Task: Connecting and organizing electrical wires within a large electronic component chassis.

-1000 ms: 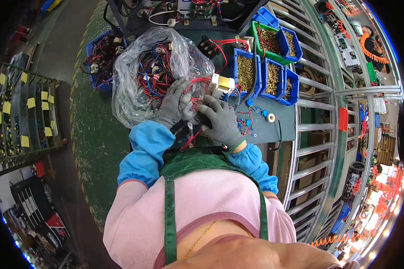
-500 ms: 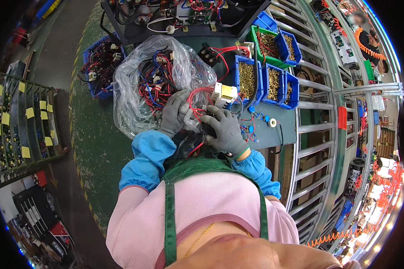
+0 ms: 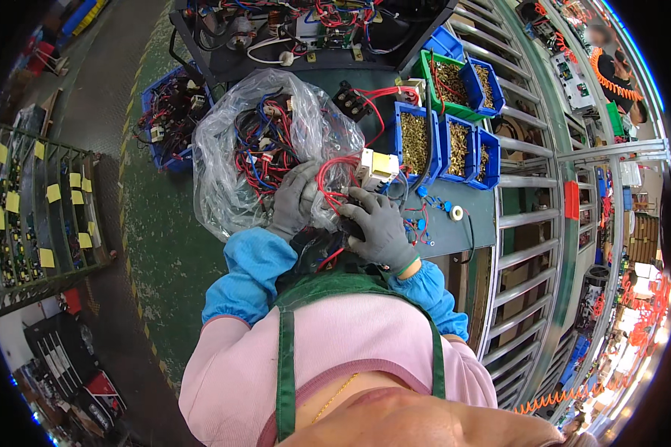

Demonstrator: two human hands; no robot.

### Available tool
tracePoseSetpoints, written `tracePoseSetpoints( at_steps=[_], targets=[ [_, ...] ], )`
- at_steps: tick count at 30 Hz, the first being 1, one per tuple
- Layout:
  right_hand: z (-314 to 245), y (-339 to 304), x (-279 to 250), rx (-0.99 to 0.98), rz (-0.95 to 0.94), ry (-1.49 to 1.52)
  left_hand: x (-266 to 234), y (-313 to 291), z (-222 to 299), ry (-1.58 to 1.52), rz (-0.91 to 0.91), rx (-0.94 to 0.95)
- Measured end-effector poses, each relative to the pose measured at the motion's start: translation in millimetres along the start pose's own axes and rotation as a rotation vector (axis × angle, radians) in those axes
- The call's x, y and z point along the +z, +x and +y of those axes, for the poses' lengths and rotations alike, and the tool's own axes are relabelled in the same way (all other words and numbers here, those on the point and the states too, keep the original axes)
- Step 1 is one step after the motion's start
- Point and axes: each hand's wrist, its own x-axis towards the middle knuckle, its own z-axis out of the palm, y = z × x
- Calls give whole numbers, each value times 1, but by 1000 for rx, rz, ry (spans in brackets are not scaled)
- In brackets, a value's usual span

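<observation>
The bag (image 3: 215, 179) was clear, glossy, crumpled plastic; the red wires (image 3: 323, 179) had smooth plastic coats. The grey gloves (image 3: 384, 231) looked like matt cloth, the blue sleeves (image 3: 257, 257) puckered fabric. Smooth plastic bins (image 3: 487, 181) held shiny brass-coloured metal pieces (image 3: 414, 138). The counter (image 3: 483, 216) looked smooth, the rollers (image 3: 527, 221) bright, polished metal.

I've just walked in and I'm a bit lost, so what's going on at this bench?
Someone's grey-gloved hands are among some red wires. The left hand is at the near edge of a clear plastic bag full of tangled wires; the right hand is just below a white-and-yellow block. How firmly either grips is hard to tell. Blue bins stand to the right, and an open dark chassis sits at the far side.
</observation>
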Motion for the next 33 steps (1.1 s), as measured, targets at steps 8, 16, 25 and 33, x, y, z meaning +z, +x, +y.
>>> tracePoseSetpoints(
  at_steps=[8, 16, 25, 33],
  targets=[
    [2, 5, -22, -37, -84, 38, -22, 36, 15, -188, -99, -239],
    [13, 17, -41, -40, -204, 129, -17, 196, -8, -784, 226, -484],
    [41, 69, -77, -10, -194, 408, 4, 313, -64, -1663, 493, -675],
    [86, 149, -90, -155, -70, 430, 3, 319, -75, -1806, 247, -551]
  ],
)
